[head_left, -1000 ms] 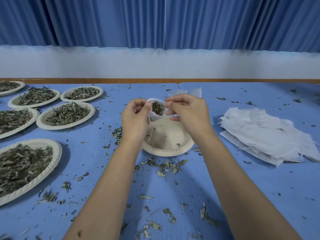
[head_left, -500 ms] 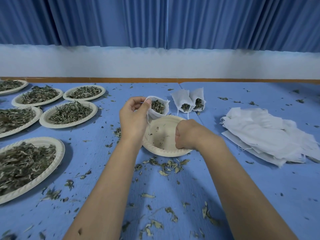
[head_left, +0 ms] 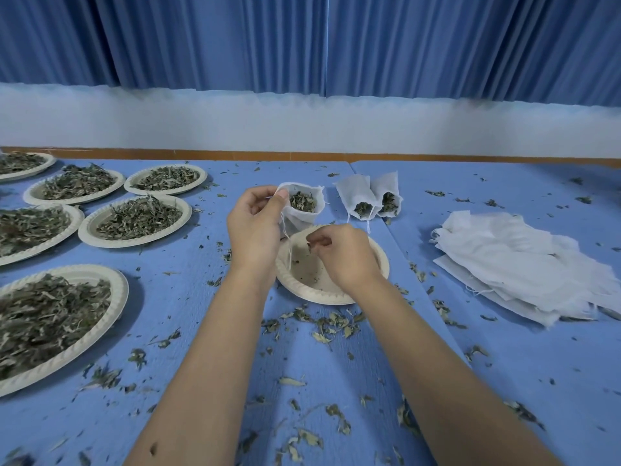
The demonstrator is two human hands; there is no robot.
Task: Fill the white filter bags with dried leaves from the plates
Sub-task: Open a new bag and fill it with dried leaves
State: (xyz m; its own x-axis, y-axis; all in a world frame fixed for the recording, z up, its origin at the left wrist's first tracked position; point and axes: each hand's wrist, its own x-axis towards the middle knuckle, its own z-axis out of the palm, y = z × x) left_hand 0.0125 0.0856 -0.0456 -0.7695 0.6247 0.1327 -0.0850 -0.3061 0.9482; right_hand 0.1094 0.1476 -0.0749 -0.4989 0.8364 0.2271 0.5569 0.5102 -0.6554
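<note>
Right, nearest the person the blue table (head_left: 504, 381) is littered w/ spilled leaf scraps (head_left: 322, 331), and a heaped plate (head_left: 53, 317) sits at near left. Next out, centre: a nearly empty plate (head_left: 316, 295), only crumbs in it. Over it the right hand (head_left: 346, 257) has its fingers curled, tips pinching a small tuft of dried leaves (head_left: 314, 245). Just beyond, the left hand (head_left: 255, 223) pinches the rim of a filter bag (head_left: 302, 213) btwn thumb and fingers. The bag's mouth is open toward the person, above the plate's far edge. Leaves show inside, and the drawstring (head_left: 288, 247) dangles.

Judged step: topping up this bag w/ the last bits. To do it well:
- Bring the pinch right into the mouth before letting go.
- Keep the bag over the plate so strays land there, not on the table.
- Hold the mouth wide and keep the string out of it.

This plate looks about spent, so the next pinch prob. needs a full one.

Further back, two filled bags (head_left: 363, 200) lie side by side, w/ a pile of empty bags (head_left: 521, 267) to the right and more full plates (head_left: 134, 220) far left.
</note>
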